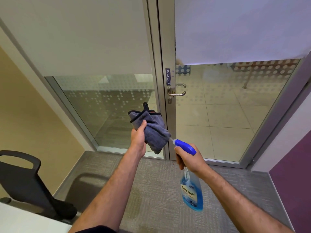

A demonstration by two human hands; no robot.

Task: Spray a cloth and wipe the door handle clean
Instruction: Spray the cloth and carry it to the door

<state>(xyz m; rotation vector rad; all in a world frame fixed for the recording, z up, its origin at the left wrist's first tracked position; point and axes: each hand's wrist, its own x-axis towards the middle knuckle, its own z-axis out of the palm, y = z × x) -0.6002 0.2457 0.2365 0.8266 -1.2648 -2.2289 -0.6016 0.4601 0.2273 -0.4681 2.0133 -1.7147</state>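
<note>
My left hand (138, 138) grips a folded grey-blue cloth (151, 127) with black trim, held up in front of the door frame. My right hand (190, 158) holds a spray bottle (191, 192) of blue liquid by its blue trigger head, nozzle pointed at the cloth and almost touching it; a faint mist shows at the nozzle tip. The silver lever door handle (176, 93) sits on the glass door above and a little right of the cloth, under a blue PULL sign (168, 76). A keyhole (169, 100) lies just below the handle.
A black office chair (25, 179) stands at the lower left beside a white desk corner (20, 221). Frosted glass panels (101, 105) flank the door. A purple wall (292, 174) rises at the right. Grey carpet (154, 190) covers the floor underfoot.
</note>
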